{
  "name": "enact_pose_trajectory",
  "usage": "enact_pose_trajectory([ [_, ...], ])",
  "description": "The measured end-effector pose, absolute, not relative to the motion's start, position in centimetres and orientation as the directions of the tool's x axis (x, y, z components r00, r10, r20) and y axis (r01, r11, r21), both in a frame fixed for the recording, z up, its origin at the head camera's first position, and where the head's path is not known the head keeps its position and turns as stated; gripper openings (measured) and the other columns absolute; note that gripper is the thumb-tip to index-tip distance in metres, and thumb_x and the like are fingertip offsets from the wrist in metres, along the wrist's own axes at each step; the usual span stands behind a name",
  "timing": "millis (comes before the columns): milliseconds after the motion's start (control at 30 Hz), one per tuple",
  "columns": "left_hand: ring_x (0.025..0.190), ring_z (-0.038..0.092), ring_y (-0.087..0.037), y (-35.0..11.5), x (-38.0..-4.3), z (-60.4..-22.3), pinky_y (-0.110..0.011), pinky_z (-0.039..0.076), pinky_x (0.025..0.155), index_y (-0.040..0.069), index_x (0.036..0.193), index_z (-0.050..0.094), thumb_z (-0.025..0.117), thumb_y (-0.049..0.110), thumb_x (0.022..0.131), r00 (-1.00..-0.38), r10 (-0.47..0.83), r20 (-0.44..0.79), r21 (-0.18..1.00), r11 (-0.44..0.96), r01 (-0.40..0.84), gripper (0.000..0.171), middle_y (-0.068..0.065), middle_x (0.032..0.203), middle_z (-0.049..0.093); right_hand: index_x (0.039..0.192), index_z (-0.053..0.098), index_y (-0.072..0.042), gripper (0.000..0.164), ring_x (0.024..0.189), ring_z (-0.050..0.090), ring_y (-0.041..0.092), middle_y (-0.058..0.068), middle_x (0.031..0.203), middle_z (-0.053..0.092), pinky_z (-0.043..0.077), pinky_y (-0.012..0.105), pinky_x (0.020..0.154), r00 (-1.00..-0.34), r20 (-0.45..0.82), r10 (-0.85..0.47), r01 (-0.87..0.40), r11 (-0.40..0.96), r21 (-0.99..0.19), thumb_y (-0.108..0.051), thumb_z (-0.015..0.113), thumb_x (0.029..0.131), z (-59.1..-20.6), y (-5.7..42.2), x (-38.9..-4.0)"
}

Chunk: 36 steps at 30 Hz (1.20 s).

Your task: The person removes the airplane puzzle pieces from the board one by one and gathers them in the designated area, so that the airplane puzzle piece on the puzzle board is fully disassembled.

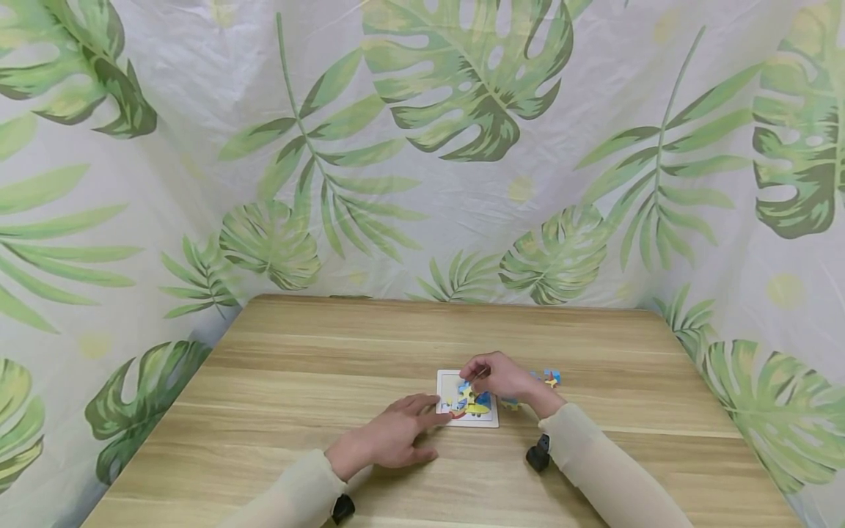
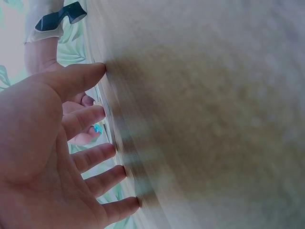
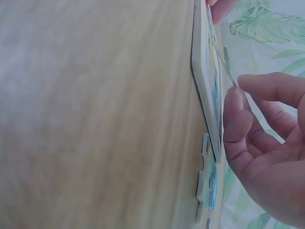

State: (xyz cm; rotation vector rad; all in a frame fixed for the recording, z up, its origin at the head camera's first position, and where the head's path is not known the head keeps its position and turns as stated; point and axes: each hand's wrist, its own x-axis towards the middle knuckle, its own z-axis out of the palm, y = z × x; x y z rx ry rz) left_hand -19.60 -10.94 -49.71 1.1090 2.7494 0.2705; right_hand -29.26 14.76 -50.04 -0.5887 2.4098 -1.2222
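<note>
A small jigsaw puzzle board (image 1: pixel 487 423) with a white border lies on the table, partly filled with yellow, blue and red pieces. My left hand (image 1: pixel 399 433) rests at its left edge, fingers spread and nearly straight, fingertips touching down in the left wrist view. Above the board, my right hand (image 1: pixel 502 375) pinches a thin puzzle piece (image 3: pixel 226 67) between thumb and fingertips. That piece is tilted, its lower end close to the board's surface; its printed face is hard to make out. Fingers cover part of the board's upper right in the head view.
Loose puzzle pieces (image 1: pixel 552 378) lie right of the board, some partly behind my right wrist. The wood-grain table (image 1: pixel 297 396) extends around it, with a leaf-print cloth (image 1: pixel 462 220) hanging behind and at both sides.
</note>
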Motion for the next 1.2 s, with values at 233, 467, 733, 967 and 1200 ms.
enact_pose_trajectory([
  [233, 0.143, 0.041, -0.036, -10.94, -19.64, -49.80, -0.054, 0.039, 0.115, 0.029, 0.150, 0.046, 0.065, 0.045, 0.094, -0.711, 0.698, -0.084, 0.228, 0.709, 0.668, 0.061, -0.013, 0.158, 0.038, 0.106, 0.072, -0.006, 0.021, 0.088, 0.062, 0.015, 0.006, 0.101, 0.072, 0.051, 0.029, 0.078, -0.848, -0.145, -0.510, -0.182, 0.538, -0.823, -0.001, 0.070, 0.085, -50.09, 14.80, -29.31],
  [467, 0.143, 0.041, -0.036, -10.98, -19.70, -49.86, -0.056, 0.039, 0.114, 0.030, 0.150, 0.045, 0.065, 0.045, 0.095, -0.714, 0.694, -0.091, 0.243, 0.711, 0.660, 0.061, -0.012, 0.159, 0.037, 0.103, 0.072, -0.006, 0.020, 0.089, 0.063, 0.014, 0.006, 0.098, 0.072, 0.052, 0.028, 0.078, -0.853, -0.149, -0.501, -0.167, 0.533, -0.830, 0.000, 0.071, 0.084, -50.25, 14.92, -29.39],
  [733, 0.142, 0.042, -0.036, -11.00, -19.66, -49.90, -0.055, 0.040, 0.114, 0.029, 0.150, 0.046, 0.065, 0.045, 0.094, -0.714, 0.695, -0.083, 0.239, 0.710, 0.663, 0.061, -0.013, 0.158, 0.038, 0.102, 0.073, -0.009, 0.017, 0.089, 0.062, 0.013, 0.003, 0.096, 0.071, 0.051, 0.028, 0.079, -0.848, -0.165, -0.503, -0.169, 0.552, -0.817, -0.002, 0.070, 0.087, -50.15, 14.86, -29.29],
  [967, 0.143, 0.041, -0.036, -10.96, -19.72, -50.06, -0.055, 0.039, 0.115, 0.031, 0.150, 0.046, 0.065, 0.045, 0.094, -0.719, 0.689, -0.090, 0.243, 0.715, 0.655, 0.061, -0.012, 0.158, 0.037, 0.102, 0.074, -0.012, 0.018, 0.088, 0.061, 0.013, 0.000, 0.094, 0.070, 0.049, 0.028, 0.078, -0.848, -0.171, -0.501, -0.165, 0.557, -0.814, -0.003, 0.070, 0.086, -50.12, 14.91, -29.16],
  [1200, 0.143, 0.041, -0.036, -10.99, -19.75, -49.92, -0.056, 0.039, 0.114, 0.029, 0.150, 0.046, 0.065, 0.045, 0.095, -0.716, 0.692, -0.091, 0.241, 0.713, 0.659, 0.061, -0.012, 0.158, 0.038, 0.105, 0.074, -0.010, 0.018, 0.084, 0.059, 0.015, 0.002, 0.095, 0.068, 0.050, 0.029, 0.063, -0.847, -0.189, -0.497, -0.133, 0.542, -0.830, -0.005, 0.070, 0.088, -49.84, 15.21, -29.13],
])
